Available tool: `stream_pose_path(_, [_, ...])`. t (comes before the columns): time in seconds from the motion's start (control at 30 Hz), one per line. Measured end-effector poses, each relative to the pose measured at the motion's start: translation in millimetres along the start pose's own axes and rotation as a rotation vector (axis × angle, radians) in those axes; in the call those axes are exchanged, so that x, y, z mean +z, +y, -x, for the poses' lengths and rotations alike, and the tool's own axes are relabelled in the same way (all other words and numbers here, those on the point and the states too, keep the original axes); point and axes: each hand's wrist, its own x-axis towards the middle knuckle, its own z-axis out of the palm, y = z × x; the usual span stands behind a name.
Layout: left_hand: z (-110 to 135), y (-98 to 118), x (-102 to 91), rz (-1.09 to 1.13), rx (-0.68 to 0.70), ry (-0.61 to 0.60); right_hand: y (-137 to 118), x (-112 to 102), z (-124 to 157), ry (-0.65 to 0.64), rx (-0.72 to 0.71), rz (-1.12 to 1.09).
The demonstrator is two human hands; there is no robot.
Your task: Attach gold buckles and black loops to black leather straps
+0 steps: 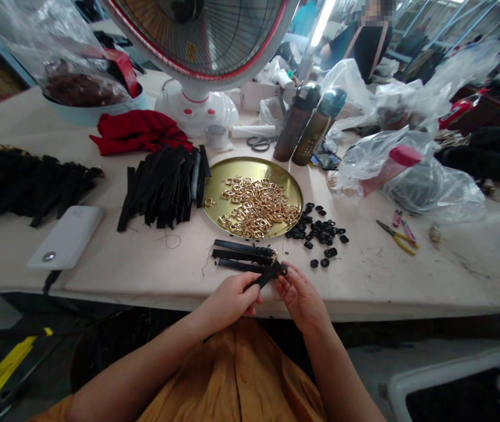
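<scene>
My left hand (235, 296) is closed around a short black strap (268, 275) near the table's front edge. At the strap's far end the fingers of my right hand (299, 293) are pinched together, and a small dark piece shows at the fingertips, too small to name. Just beyond my hands lie a few more black straps (238, 254), with a gold buckle (275, 255) at the right end. Behind them stands a round gold tray (214, 170) bearing a heap of small gold buckles (262, 205). Small black loops (324, 231) are scattered to its right.
A pile of black straps (162, 184) lies left of the tray, with a white power bank (67, 237) farther left. A fan (197, 108), scissors (261, 142) and two bottles (305, 126) stand or lie behind. Yellow-handled pliers (397, 237) rest at right.
</scene>
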Motion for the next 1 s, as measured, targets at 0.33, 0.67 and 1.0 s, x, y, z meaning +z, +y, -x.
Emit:
stream_pose_path(0.33, [2, 10, 1.1, -0.457, 0.163, 0.115, 3, 1, 15, -0.117, -0.117, 0.385])
stream_pose_path(0.67, [5, 16, 2.3, -0.563, 0.255, 0.059, -8, -2, 22, -0.17, -0.235, 0.622])
stream_pose_path(1.0, [4, 12, 0.5, -0.429, 0.176, 0.041, -7, -4, 14, -0.16, -0.118, 0.48])
